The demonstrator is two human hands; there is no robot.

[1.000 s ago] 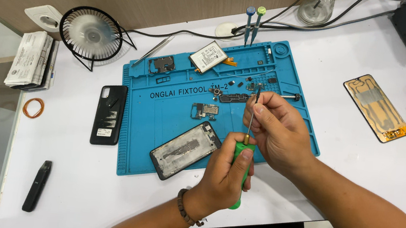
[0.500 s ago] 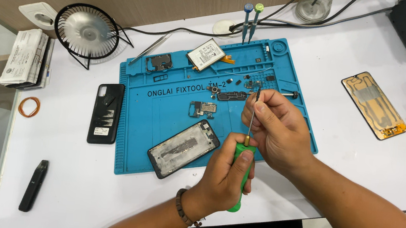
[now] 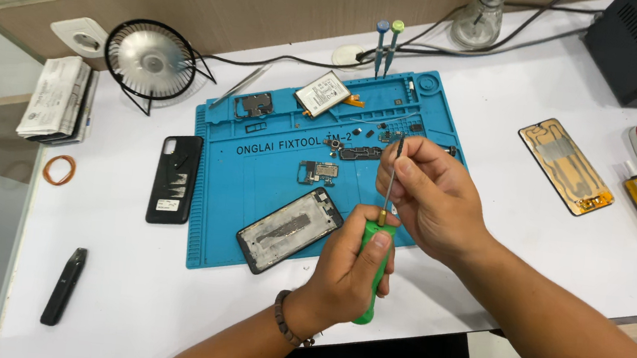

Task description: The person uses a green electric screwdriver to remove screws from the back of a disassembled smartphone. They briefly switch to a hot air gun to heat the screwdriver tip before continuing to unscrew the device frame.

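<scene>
Screwdriver [image 3: 375,266]: green handle, thin steel shaft, held upright over the near edge of the blue mat [image 3: 216,192]. Light, stiff; the shaft is slick and fine, so grip the handle. Your left hand [image 3: 348,271] is wrapped round the handle, thumb on top. Your right hand [image 3: 430,194] pinches the shaft near its tip.
Phone frame [image 3: 289,229]: flat on the mat, just left of your hands; likely thin-edged, fragile.
Surface [image 3: 128,301]: white, carries a black phone [image 3: 174,178] and small fan [image 3: 148,59].

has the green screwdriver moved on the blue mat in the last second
No. The green screwdriver keeps its place at the blue mat's near edge, beside the phone frame; only the camera shifted.
</scene>
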